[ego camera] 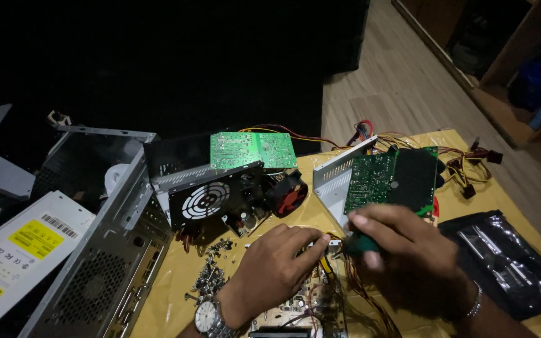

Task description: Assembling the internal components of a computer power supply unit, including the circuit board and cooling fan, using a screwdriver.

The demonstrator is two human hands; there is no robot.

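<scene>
My left hand (277, 260), with a wristwatch (208, 318) on the wrist, pinches something small near a bundle of wires (330, 253) above a brown circuit board (302, 307). My right hand (402, 241) grips the lower edge of a green circuit board (377, 178) and holds it tilted up in front of a grey metal power-supply casing (336, 178). The fingers of the right hand are blurred. The two hands almost touch at the wires.
An open computer case (104, 250) lies at left, with a white drive (20, 250) beside it. A black fan housing (217, 197), a red fan (289, 191) and another green board (252, 150) stand behind. Loose screws (211, 275) lie on the yellow table (170, 300). A black bag (505, 256) rests at right.
</scene>
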